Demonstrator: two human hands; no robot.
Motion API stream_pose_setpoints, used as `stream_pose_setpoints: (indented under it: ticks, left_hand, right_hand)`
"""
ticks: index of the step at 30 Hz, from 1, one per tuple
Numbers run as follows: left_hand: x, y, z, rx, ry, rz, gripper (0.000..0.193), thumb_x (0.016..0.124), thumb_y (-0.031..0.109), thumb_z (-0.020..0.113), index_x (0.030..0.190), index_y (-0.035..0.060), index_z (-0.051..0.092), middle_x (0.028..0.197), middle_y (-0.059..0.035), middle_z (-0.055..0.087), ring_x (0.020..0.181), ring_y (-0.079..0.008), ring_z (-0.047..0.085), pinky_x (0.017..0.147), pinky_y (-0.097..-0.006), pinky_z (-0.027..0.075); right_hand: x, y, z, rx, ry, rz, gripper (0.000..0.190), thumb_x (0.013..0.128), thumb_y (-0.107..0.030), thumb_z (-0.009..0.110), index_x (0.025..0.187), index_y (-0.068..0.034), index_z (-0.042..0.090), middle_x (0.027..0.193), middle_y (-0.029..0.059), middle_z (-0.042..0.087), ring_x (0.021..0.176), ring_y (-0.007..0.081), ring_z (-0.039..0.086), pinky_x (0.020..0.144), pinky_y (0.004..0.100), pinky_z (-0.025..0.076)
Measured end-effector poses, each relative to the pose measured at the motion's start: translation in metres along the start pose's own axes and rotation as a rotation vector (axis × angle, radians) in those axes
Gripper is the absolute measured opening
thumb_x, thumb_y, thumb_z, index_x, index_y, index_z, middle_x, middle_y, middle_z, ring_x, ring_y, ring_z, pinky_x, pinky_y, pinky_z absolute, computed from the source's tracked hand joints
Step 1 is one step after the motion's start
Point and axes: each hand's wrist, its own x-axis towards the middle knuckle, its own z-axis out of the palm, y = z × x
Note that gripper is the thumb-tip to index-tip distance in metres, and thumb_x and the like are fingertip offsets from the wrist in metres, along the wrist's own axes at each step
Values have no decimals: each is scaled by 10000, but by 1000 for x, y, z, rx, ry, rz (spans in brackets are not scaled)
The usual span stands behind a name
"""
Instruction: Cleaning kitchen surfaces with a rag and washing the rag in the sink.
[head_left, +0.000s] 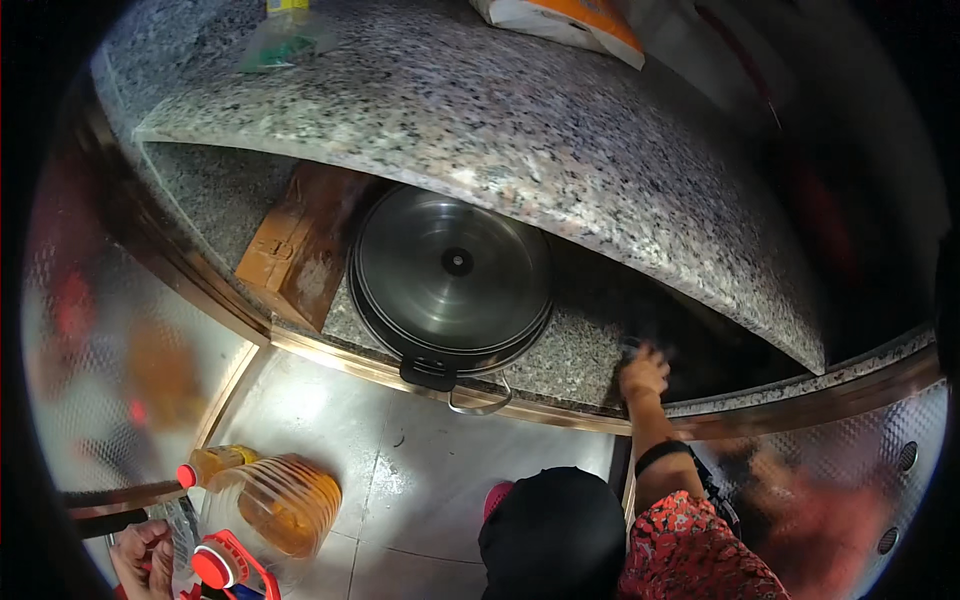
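Note:
My right hand (645, 373) reaches into the low cabinet under the granite counter; something dark and blurred lies at its fingertips, and whether it is held cannot be told. My left hand (144, 559) is at the lower left edge with bent fingers, beside a clear plastic item (176, 525); its grip is unclear. Close to it stand a large plastic jug of orange-yellow oil (289, 506) with a red cap and handle, and a smaller red-capped bottle (225, 459). On the cabinet's granite floor sits a wide pan with a glass lid (454, 300), its handles towards me.
An orange-brown box (281, 247) stands left of the pan. Above, the granite counter (465, 112) overhangs the opening and bears an orange and white package (577, 26) and a green plastic bag (281, 45). Patterned metallic cabinet doors (840, 487) flank the opening over the tiled floor (420, 465).

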Motion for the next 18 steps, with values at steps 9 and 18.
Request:
stream_pose_setpoints:
  ticks: [9, 18]
  left_hand:
    - [-13, -80, 23, -441, 36, -88, 233, 968, 220, 601, 1046, 4, 561, 929, -35, 588, 825, -85, 523, 735, -206, 417]
    - [-15, -34, 7, -374, 149, -144, 201, 970, 159, 588, 1066, -2, 516, 874, -19, 542, 776, -86, 476, 739, -202, 396]
  right_hand:
    - [-135, -64, 13, 75, 149, -554, 638, 769, -168, 668, 1367, -104, 454, 1227, 211, 455, 1152, 393, 462, 917, 498, 455]
    - [13, -27, 28, -65, 250, -462, 533, 815, -221, 626, 1336, -151, 535, 1374, 219, 470, 1253, 431, 457, 973, 530, 456]
